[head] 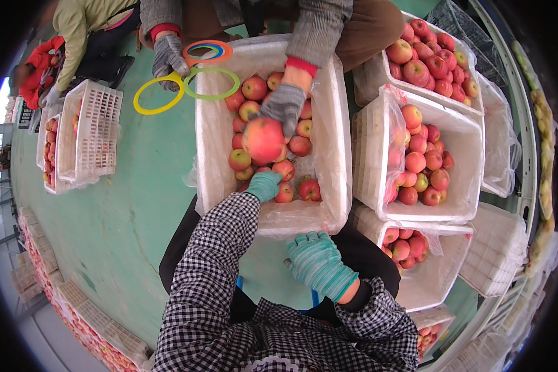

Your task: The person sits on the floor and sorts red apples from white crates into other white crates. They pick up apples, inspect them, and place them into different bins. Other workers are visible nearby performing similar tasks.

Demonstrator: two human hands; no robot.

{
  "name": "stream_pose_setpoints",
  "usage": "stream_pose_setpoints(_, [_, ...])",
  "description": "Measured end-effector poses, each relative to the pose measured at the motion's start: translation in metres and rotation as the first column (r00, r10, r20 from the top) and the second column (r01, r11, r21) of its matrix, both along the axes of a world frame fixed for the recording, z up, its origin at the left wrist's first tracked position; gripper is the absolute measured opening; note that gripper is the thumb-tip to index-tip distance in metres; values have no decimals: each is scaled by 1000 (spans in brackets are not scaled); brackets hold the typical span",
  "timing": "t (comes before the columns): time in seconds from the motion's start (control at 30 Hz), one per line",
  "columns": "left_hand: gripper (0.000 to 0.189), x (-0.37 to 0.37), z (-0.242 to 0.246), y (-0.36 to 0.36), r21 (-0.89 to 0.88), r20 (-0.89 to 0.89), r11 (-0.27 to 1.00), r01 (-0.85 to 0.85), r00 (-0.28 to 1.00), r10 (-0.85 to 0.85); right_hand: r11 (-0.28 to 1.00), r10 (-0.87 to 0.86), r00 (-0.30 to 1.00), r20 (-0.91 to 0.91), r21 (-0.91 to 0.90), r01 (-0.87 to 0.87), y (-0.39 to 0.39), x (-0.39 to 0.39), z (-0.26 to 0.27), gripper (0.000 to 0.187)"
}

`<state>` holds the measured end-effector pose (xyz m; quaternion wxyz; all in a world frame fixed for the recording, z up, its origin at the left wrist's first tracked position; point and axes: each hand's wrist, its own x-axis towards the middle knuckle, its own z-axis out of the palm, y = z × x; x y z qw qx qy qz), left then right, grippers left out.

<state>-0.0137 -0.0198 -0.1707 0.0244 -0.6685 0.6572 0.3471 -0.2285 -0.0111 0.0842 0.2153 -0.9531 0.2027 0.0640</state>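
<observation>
A white plastic crate [272, 222], lined with clear film, holds red and yellow-green apples [254, 88] before me. My left hand [264, 185], in a teal knit glove, reaches over the near left side and touches apples at the bottom. Its fingertips are partly hidden, so a grip on one is unclear. Just outside the near rim, my right hand [320, 262] is palm down in a striped teal glove, fingers extended and holding nothing. Across the crate, a co-worker's grey-gloved hand [286, 104] is at a large apple [263, 139] raised above the others.
The co-worker's other hand [169, 58] holds coloured sizing rings [158, 96] over the left rim. Apple crates [432, 211] line the right side beside a metal rail [525, 153]. Further crates [97, 125] stand left on the green floor [144, 186], near other people.
</observation>
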Motion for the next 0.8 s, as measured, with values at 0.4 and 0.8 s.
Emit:
stream_pose_setpoints(0.4, [52,-99,-35,-46,-127,-47,924,361,928,-369,991,25,990,-140,134,-6,6,10,12,37])
stream_pose_setpoints(0.8, [80,-78,-34,-52,178,-168,979,95,984,-65,991,-6,997,-75,132,16,12,3,4,33])
